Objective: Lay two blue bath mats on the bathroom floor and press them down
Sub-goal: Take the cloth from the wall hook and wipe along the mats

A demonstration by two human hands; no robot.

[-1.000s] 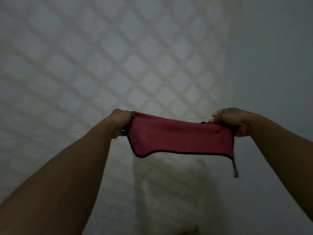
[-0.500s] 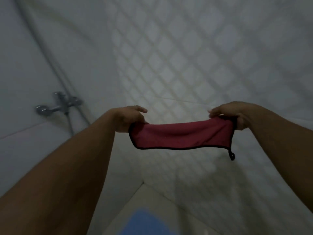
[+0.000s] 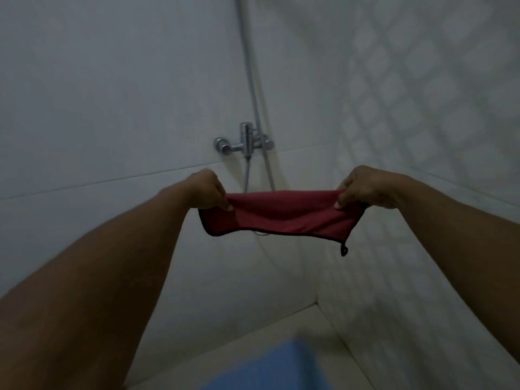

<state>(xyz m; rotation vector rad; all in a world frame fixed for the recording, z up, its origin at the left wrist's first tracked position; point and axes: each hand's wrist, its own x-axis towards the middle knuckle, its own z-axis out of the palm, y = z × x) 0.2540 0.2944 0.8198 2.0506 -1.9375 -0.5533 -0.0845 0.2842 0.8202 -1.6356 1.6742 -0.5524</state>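
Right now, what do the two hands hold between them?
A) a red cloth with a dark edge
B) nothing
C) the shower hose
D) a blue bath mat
A: the left hand and the right hand each pinch one end of the red cloth, stretched in the air; the blue mat lies below, untouched.

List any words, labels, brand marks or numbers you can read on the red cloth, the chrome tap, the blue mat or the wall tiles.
None: no text can be read in this view.
Dark red cloth with black edging, pinched by left hand and right hand: no label or print shows.
Chrome wall-mounted shower tap: no brand mark visible.
Blue bath mat on the floor: blurred, no print made out.
White diamond-patterned wall tiles: pattern only.
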